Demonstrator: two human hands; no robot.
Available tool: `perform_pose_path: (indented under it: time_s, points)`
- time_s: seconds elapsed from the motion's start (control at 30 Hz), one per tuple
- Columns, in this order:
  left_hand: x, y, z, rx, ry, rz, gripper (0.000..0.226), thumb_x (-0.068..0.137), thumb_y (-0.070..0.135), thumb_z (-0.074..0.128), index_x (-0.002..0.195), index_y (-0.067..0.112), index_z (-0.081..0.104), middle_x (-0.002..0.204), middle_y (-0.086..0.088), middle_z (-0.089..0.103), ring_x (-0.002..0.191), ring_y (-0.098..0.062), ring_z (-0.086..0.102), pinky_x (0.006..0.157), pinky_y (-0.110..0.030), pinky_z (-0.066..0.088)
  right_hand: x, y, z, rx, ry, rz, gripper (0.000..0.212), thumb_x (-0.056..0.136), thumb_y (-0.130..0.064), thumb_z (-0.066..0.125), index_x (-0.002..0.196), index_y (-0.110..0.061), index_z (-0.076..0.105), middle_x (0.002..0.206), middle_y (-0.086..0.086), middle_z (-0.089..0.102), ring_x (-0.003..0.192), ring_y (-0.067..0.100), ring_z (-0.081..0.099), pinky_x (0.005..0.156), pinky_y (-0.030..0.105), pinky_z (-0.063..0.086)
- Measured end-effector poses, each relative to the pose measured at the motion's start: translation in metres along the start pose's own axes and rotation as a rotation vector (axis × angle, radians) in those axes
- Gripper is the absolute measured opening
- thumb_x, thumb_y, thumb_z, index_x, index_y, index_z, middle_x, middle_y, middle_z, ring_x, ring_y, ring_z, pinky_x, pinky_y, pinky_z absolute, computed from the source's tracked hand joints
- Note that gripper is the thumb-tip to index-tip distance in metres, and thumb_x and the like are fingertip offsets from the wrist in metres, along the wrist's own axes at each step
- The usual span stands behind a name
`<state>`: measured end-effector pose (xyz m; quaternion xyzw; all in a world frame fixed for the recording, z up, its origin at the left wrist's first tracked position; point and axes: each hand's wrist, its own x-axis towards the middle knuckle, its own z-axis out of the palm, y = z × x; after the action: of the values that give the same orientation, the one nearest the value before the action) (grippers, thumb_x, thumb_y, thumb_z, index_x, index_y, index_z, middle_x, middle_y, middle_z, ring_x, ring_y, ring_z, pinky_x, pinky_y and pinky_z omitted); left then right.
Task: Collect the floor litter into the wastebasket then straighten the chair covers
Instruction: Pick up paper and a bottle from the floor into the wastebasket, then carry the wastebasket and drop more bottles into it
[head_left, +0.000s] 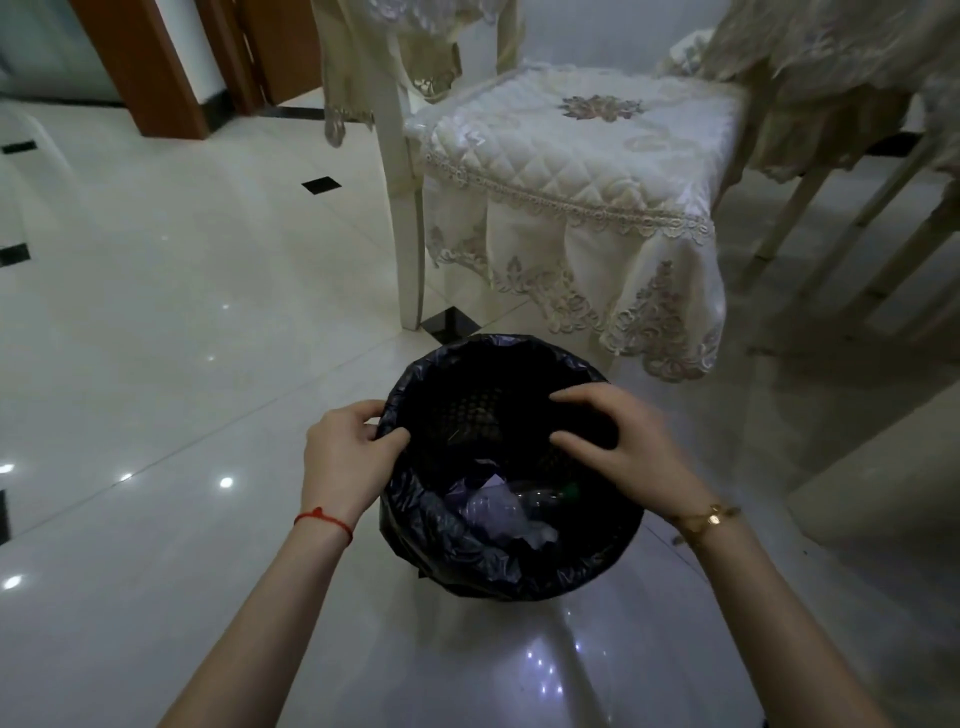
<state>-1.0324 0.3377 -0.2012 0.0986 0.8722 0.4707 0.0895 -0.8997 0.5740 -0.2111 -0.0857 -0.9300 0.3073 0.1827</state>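
Observation:
A round wastebasket (498, 566) lined with a black plastic bag stands on the glossy floor in front of me. Crumpled paper and clear plastic litter (498, 512) lie at its bottom. My left hand (348, 457) pinches the bag's edge at the left rim. My right hand (618, 441) grips the bag's edge at the right rim, fingers curled over it. Just beyond the basket stands a white chair with a cream quilted lace seat cover (571, 171); its skirt hangs close to the basket's far rim.
A second covered chair (831, 67) and its pale legs stand at the right. The first chair's white leg (410, 234) is left of the seat. Brown door frames (156, 67) rise at the upper left. Pale tiled floor (182, 312) stretches to the left.

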Motion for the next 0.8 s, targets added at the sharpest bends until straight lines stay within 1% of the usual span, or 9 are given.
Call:
perform_pose_path:
  time_s: [0.07, 0.13, 0.23, 0.3, 0.4, 0.5, 0.57, 0.63, 0.8]
  points:
    - [0.002, 0.000, -0.003, -0.015, -0.004, -0.015, 0.023, 0.075, 0.012, 0.065, 0.095, 0.021, 0.074, 0.061, 0.002, 0.071, 0.071, -0.014, 0.069, 0.077, -0.038, 0.056, -0.008, 0.007, -0.006, -0.059, 0.210, 0.083, 0.035, 0.083, -0.032, 0.069, 0.116, -0.024, 0.061, 0.112, -0.012, 0.061, 0.105, 0.004, 0.055, 0.091, 0.021, 0.043]
    - [0.005, -0.001, -0.005, -0.029, -0.004, -0.035, 0.025, 0.075, 0.013, 0.065, 0.096, 0.022, 0.074, 0.064, 0.003, 0.073, 0.072, -0.014, 0.070, 0.078, -0.040, 0.057, -0.015, 0.017, -0.006, -0.092, 0.320, 0.253, 0.038, 0.084, -0.033, 0.068, 0.119, -0.021, 0.059, 0.112, -0.009, 0.059, 0.099, 0.009, 0.055, 0.085, 0.025, 0.044]
    - [0.007, -0.002, -0.005, -0.079, -0.005, -0.069, 0.026, 0.076, 0.011, 0.065, 0.097, 0.022, 0.074, 0.065, 0.003, 0.073, 0.069, -0.012, 0.070, 0.077, -0.040, 0.058, -0.021, 0.027, 0.000, 0.034, 0.300, 0.454, 0.038, 0.083, -0.034, 0.070, 0.117, -0.019, 0.061, 0.102, -0.007, 0.063, 0.087, 0.009, 0.060, 0.077, 0.027, 0.051]
    - [0.009, -0.004, -0.002, -0.093, -0.007, -0.086, 0.026, 0.076, 0.009, 0.065, 0.097, 0.020, 0.074, 0.065, 0.003, 0.073, 0.066, -0.008, 0.069, 0.076, -0.039, 0.059, -0.022, 0.030, 0.006, 0.141, 0.272, 0.457, 0.027, 0.083, -0.028, 0.070, 0.109, -0.022, 0.064, 0.091, -0.011, 0.066, 0.084, 0.000, 0.062, 0.075, 0.023, 0.054]
    - [0.017, -0.008, 0.001, -0.108, -0.006, -0.119, 0.025, 0.076, 0.008, 0.066, 0.096, 0.021, 0.074, 0.065, 0.004, 0.073, 0.067, -0.007, 0.069, 0.077, -0.039, 0.059, -0.020, 0.032, 0.015, 0.183, 0.286, 0.426, 0.023, 0.084, -0.023, 0.069, 0.107, -0.022, 0.065, 0.090, -0.014, 0.066, 0.085, -0.005, 0.061, 0.071, 0.009, 0.049]
    - [0.024, -0.011, 0.002, -0.097, 0.007, -0.145, 0.025, 0.076, 0.009, 0.066, 0.096, 0.022, 0.073, 0.065, 0.005, 0.073, 0.069, -0.008, 0.069, 0.078, -0.039, 0.058, -0.012, 0.034, 0.021, 0.218, 0.319, 0.433, 0.020, 0.085, -0.021, 0.068, 0.105, -0.023, 0.066, 0.092, -0.015, 0.068, 0.086, -0.007, 0.063, 0.074, 0.008, 0.048]
    - [0.025, -0.003, 0.000, -0.078, 0.015, -0.156, 0.024, 0.077, 0.008, 0.065, 0.095, 0.022, 0.072, 0.062, 0.007, 0.072, 0.067, -0.007, 0.068, 0.077, -0.032, 0.057, -0.009, 0.031, 0.019, 0.219, 0.331, 0.454, 0.022, 0.085, -0.020, 0.068, 0.107, -0.020, 0.066, 0.094, -0.014, 0.069, 0.087, -0.004, 0.064, 0.077, 0.016, 0.051]
    - [0.021, 0.015, -0.006, -0.046, 0.006, -0.166, 0.024, 0.078, 0.007, 0.065, 0.095, 0.022, 0.071, 0.059, 0.013, 0.069, 0.063, 0.000, 0.066, 0.069, -0.020, 0.054, -0.009, 0.020, 0.008, 0.205, 0.334, 0.482, 0.025, 0.085, -0.018, 0.067, 0.110, -0.017, 0.067, 0.094, -0.013, 0.069, 0.087, -0.002, 0.065, 0.078, 0.021, 0.053]
    - [-0.004, 0.089, -0.044, 0.026, -0.038, -0.205, 0.026, 0.079, 0.005, 0.063, 0.098, 0.022, 0.069, 0.071, 0.004, 0.070, 0.063, 0.005, 0.060, 0.054, 0.000, 0.040, -0.012, -0.033, -0.054, 0.188, 0.251, 0.584, 0.026, 0.085, -0.015, 0.066, 0.111, -0.018, 0.066, 0.092, -0.021, 0.066, 0.086, -0.008, 0.063, 0.077, 0.015, 0.052]
